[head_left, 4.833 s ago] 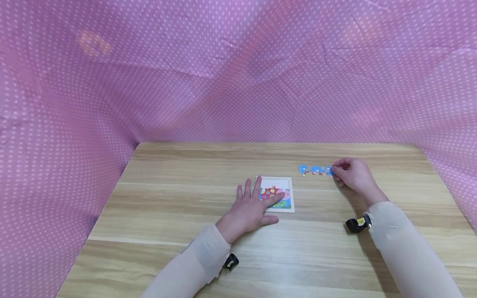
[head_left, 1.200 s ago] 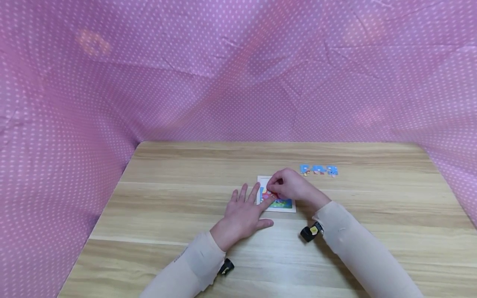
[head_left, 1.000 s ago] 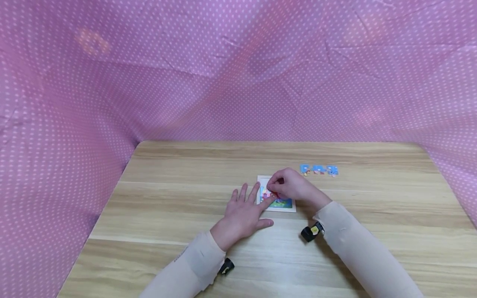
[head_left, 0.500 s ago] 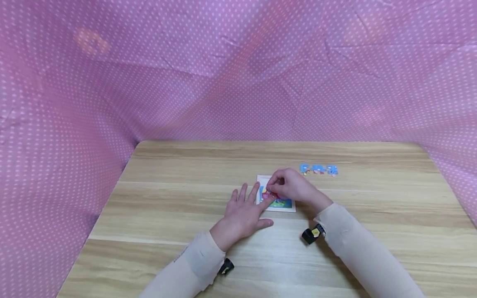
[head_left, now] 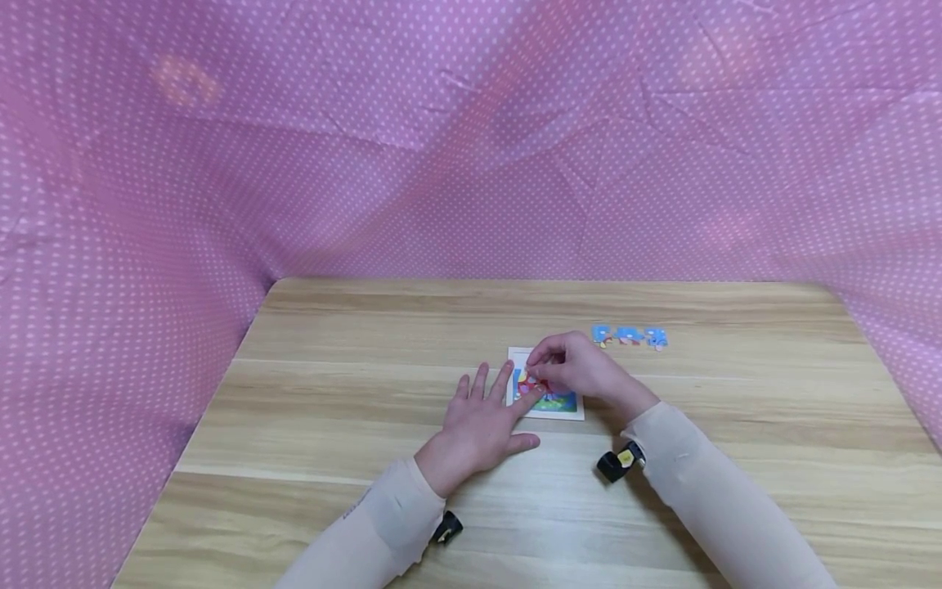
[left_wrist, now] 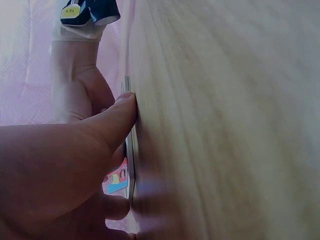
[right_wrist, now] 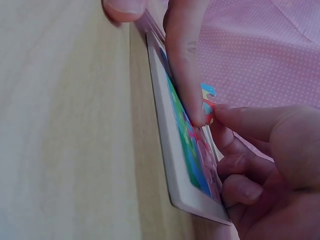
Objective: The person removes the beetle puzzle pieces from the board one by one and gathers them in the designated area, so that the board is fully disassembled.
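Note:
A shallow puzzle board with a pale rim (head_left: 545, 415) lies on the table, its lower part filled with a colourful picture. My left hand (head_left: 478, 425) is spread over its left side, index fingertip resting on the picture. My right hand (head_left: 579, 366) is above the board and pinches a small jigsaw piece (right_wrist: 209, 111), red and yellow with a blue end, between thumb and finger. In the right wrist view the piece is tilted up from the board, beside the left index fingertip. The right hand hides part of the board's upper right in the head view.
Three loose blue jigsaw pieces (head_left: 629, 335) lie in a row behind and right of the board. Pink dotted cloth (head_left: 471, 164) hangs behind and beside the wooden table (head_left: 353, 368). A black wrist camera (head_left: 616, 464) is on the right sleeve.
From the loose pieces, my right hand has moved left to the board with a jigsaw piece. Over the last second both hands stay nearly in place, while the piece shifts slightly between the fingers.

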Demonstrator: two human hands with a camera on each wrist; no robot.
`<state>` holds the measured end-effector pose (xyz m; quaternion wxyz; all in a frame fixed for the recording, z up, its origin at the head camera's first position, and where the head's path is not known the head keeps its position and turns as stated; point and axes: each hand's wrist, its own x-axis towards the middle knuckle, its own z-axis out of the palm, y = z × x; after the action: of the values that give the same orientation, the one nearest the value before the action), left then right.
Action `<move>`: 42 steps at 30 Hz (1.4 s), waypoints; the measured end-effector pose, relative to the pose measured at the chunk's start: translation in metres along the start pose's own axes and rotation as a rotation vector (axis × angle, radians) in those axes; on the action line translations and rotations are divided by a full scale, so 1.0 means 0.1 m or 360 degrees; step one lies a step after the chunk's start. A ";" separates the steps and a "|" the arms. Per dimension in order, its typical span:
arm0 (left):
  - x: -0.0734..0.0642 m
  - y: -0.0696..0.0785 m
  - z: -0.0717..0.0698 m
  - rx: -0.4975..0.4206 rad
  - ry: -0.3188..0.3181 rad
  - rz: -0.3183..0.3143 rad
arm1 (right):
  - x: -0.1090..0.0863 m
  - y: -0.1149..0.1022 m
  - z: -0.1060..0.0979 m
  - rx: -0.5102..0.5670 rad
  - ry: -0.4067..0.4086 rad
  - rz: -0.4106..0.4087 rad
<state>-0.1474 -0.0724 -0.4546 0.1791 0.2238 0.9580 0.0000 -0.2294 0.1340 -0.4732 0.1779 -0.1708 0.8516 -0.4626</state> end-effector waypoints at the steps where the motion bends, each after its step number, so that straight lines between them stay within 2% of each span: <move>1: 0.00 0.00 0.00 0.0003 0.0000 -0.0001 | 0.00 0.01 0.00 0.0009 -0.0004 -0.0004; 14: 0.00 0.01 -0.01 0.0015 -0.0029 -0.0008 | -0.01 0.02 0.00 0.0141 0.0022 0.0044; 25: -0.01 0.00 -0.05 0.0003 -0.0108 0.0000 | 0.00 0.01 0.01 0.0080 0.0028 -0.0007; 31: -0.03 -0.06 -0.07 -0.0059 -0.0179 0.0075 | 0.01 0.02 0.02 0.0043 0.0028 -0.0003; 36: -0.05 -0.10 -0.07 -0.0039 -0.0159 0.0116 | 0.01 0.02 0.02 0.0011 0.0034 -0.0002; 42: -0.04 -0.10 -0.05 0.0039 -0.0134 0.0094 | 0.00 0.02 0.02 0.0023 0.0032 -0.0007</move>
<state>-0.1498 -0.0829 -0.4491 0.2162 0.2540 0.9426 -0.0159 -0.2286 0.1339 -0.4755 0.1697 -0.1668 0.8496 -0.4707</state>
